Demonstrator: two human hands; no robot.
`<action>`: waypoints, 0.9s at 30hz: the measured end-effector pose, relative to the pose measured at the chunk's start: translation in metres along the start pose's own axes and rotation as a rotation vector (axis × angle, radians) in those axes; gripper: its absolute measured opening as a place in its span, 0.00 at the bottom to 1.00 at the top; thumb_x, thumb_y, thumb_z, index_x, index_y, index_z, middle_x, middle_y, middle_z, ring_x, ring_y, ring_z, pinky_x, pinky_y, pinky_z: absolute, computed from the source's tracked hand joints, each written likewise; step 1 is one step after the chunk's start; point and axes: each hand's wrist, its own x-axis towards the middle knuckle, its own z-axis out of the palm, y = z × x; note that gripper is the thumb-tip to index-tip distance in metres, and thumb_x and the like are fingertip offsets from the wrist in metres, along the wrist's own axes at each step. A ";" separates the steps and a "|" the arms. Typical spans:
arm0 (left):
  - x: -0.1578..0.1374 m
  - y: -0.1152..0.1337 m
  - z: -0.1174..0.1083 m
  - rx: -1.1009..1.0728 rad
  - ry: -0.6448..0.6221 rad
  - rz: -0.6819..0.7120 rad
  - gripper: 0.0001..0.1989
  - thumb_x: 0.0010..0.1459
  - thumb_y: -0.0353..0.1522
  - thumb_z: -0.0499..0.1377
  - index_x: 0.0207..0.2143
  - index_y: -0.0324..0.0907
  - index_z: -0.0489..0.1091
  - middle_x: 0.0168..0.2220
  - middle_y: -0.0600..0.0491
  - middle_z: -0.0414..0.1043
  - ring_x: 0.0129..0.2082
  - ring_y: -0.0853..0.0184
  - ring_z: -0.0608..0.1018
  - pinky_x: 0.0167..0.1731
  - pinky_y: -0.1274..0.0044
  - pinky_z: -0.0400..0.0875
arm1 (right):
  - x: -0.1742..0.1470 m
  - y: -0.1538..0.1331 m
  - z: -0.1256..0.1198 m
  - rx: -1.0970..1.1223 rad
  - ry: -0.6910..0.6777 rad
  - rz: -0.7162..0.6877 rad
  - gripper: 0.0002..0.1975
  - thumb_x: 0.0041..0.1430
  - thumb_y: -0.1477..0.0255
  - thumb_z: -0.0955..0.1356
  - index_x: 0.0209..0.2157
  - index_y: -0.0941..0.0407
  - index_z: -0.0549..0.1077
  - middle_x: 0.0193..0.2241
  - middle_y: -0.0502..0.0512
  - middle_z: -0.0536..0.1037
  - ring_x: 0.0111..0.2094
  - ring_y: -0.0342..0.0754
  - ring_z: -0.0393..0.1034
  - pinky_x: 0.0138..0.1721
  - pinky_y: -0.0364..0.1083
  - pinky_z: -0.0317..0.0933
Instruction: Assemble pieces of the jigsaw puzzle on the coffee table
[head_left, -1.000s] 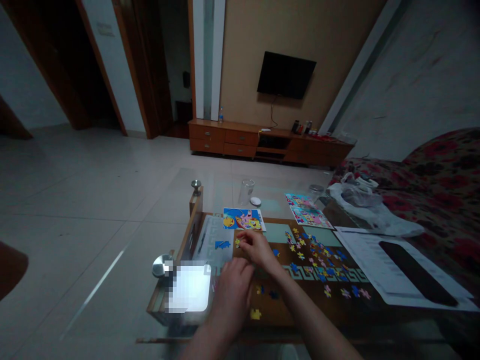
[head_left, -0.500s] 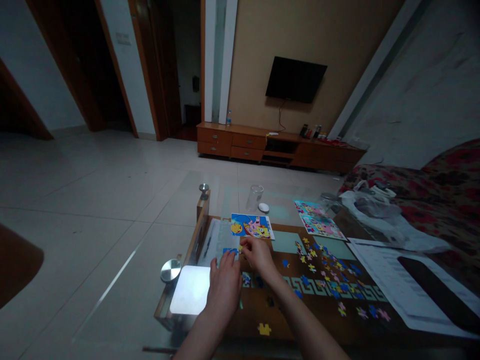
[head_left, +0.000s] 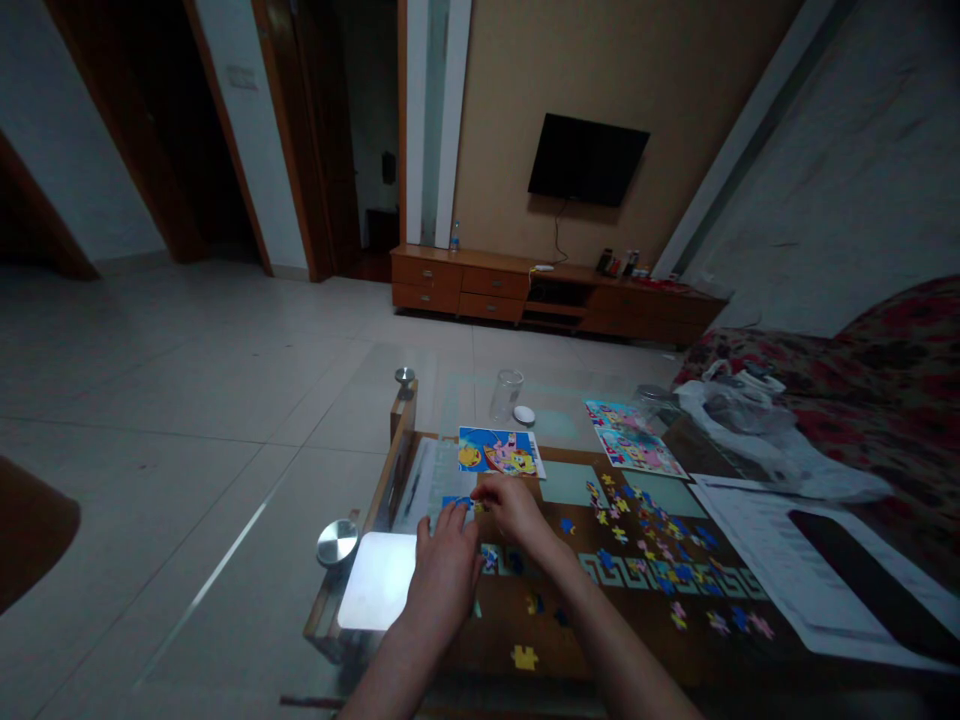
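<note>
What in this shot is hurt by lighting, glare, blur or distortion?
Head view: dim overall, darkest inside the doorways; glare nearly blows out the white square; the door frame and television lean, perhaps from wide-angle distortion or head tilt; loose puzzle pieces look soft; detail at the right hand's fingertips is hard to make out.

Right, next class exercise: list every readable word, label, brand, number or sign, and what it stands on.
No text can be read.
White paper sheets: faint rows of marks, too blurred.
Turquoise-pink cartoon sheets: edge marks blurred.
Rectangular blue cartoon card: any lettering too small.
Black flat television: any brand too small.
Clear plastic bottle: label too small.
Small multicoloured jigsaw pieces: none legible.
</note>
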 end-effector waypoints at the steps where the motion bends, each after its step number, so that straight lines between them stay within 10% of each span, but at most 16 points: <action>1: 0.000 0.000 0.000 0.002 -0.001 0.001 0.17 0.59 0.25 0.53 0.51 0.39 0.68 0.61 0.43 0.62 0.63 0.54 0.60 0.58 0.56 0.56 | 0.000 0.000 0.000 -0.003 -0.007 -0.004 0.16 0.50 0.86 0.65 0.34 0.57 0.80 0.34 0.56 0.82 0.38 0.49 0.74 0.42 0.45 0.63; 27: 0.004 -0.005 0.007 0.023 -0.024 0.003 0.18 0.58 0.26 0.56 0.51 0.42 0.68 0.61 0.45 0.62 0.63 0.55 0.61 0.58 0.56 0.56 | -0.018 -0.020 -0.007 -0.307 -0.070 0.140 0.11 0.51 0.81 0.68 0.37 0.56 0.77 0.39 0.56 0.77 0.39 0.49 0.71 0.37 0.43 0.56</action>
